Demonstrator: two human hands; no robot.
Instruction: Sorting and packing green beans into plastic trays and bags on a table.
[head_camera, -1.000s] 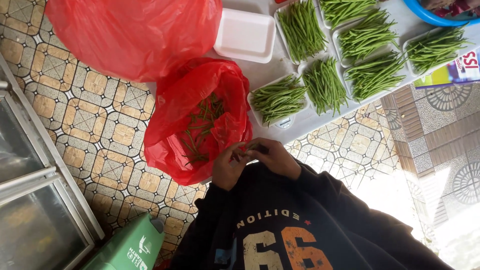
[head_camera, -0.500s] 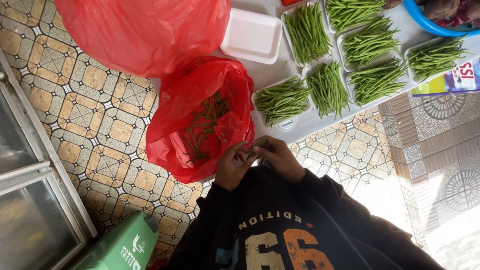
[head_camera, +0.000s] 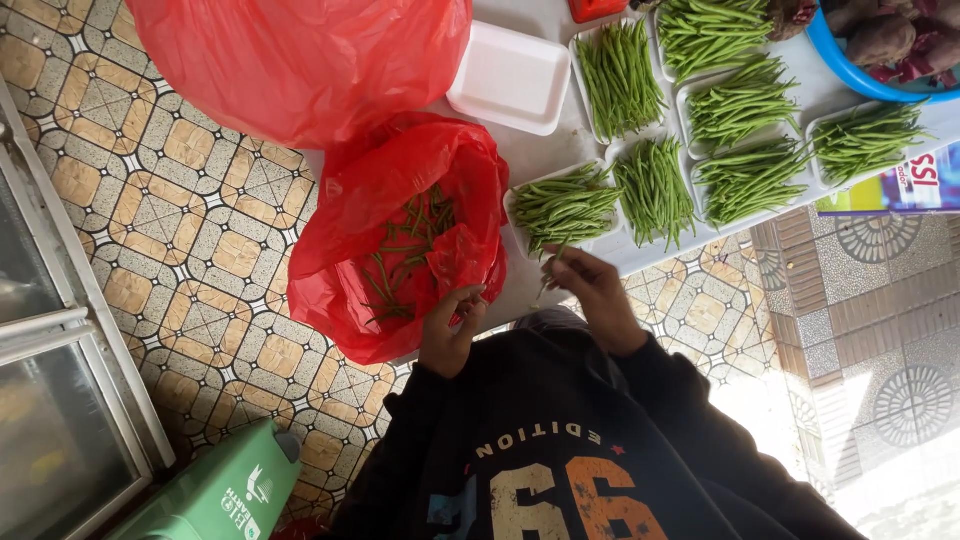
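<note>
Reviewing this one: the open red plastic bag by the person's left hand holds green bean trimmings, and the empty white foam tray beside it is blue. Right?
Not quite. The head view shows the empty foam tray is white, not blue. The rest stands: the open red plastic bag by the left hand holds green bean trimmings.

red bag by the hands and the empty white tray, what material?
Red bag: thin plastic film, probably; glossy, crumpled, translucent enough that the beans inside show. Empty white tray: looks like foam; matte, thick rounded rim, though moulded plastic is possible.
</note>
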